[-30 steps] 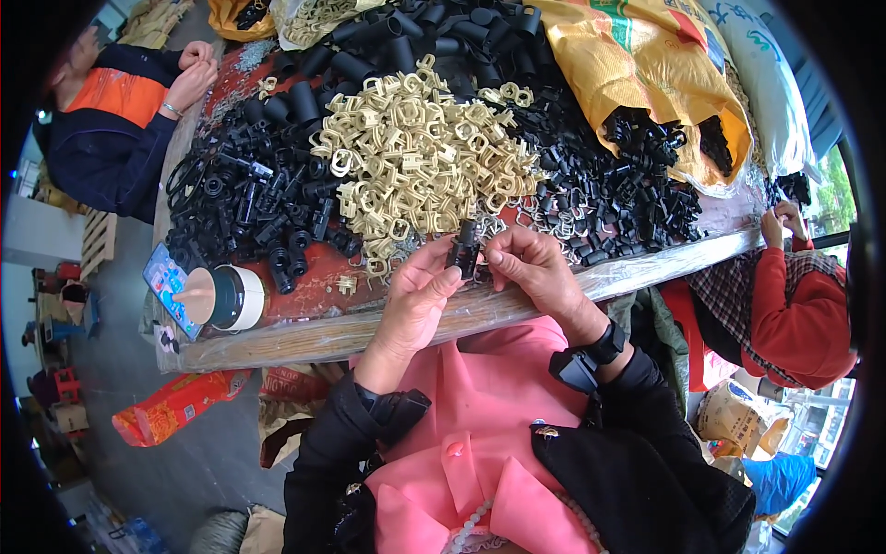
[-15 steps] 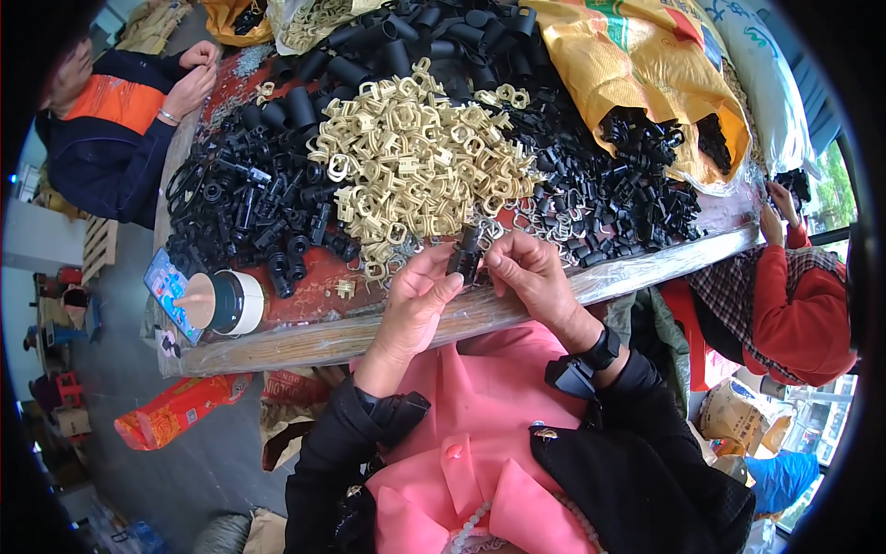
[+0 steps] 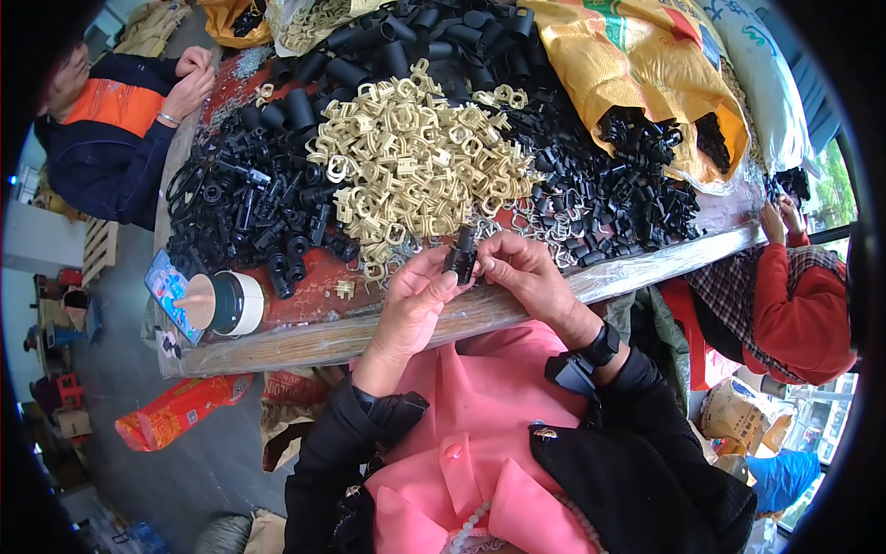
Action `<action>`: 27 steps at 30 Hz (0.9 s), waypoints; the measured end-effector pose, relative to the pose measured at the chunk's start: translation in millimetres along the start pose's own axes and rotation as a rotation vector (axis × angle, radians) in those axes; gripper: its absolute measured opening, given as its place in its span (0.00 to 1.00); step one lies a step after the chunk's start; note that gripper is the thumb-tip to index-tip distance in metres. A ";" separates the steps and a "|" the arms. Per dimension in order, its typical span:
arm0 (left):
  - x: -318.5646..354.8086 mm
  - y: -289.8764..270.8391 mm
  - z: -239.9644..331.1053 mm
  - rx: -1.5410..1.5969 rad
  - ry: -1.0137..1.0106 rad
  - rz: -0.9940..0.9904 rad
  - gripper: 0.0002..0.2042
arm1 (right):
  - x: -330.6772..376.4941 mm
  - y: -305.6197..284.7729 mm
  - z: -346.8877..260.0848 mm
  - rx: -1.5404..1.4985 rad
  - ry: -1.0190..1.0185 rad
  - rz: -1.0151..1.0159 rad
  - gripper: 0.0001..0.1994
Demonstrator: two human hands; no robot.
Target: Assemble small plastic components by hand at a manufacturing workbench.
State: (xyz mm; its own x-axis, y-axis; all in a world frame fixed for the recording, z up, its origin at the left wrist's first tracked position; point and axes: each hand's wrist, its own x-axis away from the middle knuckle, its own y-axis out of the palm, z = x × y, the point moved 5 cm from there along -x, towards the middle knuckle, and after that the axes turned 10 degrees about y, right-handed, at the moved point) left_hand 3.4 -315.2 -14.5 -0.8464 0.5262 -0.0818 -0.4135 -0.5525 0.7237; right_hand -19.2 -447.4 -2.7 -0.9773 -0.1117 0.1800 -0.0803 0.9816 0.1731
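Over the table's near edge, my left hand (image 3: 418, 294) grips a black plastic fitting (image 3: 461, 256), its narrow end pointing up and away from me. My right hand (image 3: 522, 270) is closed in a pinch against the fitting's right side; whatever sits between those fingertips is too small to make out. Just beyond my hands rises a heap of cream plastic clips (image 3: 415, 157). Small metal U-shaped clips (image 3: 544, 222) are scattered at its right foot. Black assembled fittings (image 3: 254, 212) are piled to the left, and small black parts (image 3: 637, 198) to the right.
A phone (image 3: 171, 291) and a lidded cup (image 3: 235, 303) stand at the near left corner. Black tubes (image 3: 388, 42) fill the far side. A yellow sack (image 3: 637, 74) spills black parts. Co-workers sit left (image 3: 120, 129) and right (image 3: 803, 305). Plastic film wraps the wooden table edge (image 3: 314, 346).
My right hand has moved left, bringing its fingertips up to the fitting. My left hand still grips the fitting, which has shifted slightly. At the right, the co-worker's hands have moved.
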 end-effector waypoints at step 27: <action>0.7 -1.3 -3.4 -0.115 -0.065 0.036 0.18 | 0.5 -0.5 1.9 0.102 -0.063 -0.012 0.07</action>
State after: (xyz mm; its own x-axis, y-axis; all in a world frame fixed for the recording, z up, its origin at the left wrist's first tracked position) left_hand 2.1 -316.4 -17.9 -0.8395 0.5432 -0.0101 -0.4222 -0.6405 0.6415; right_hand -19.9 -447.6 -4.5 -0.9863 -0.1163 0.1168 -0.1081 0.9913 0.0745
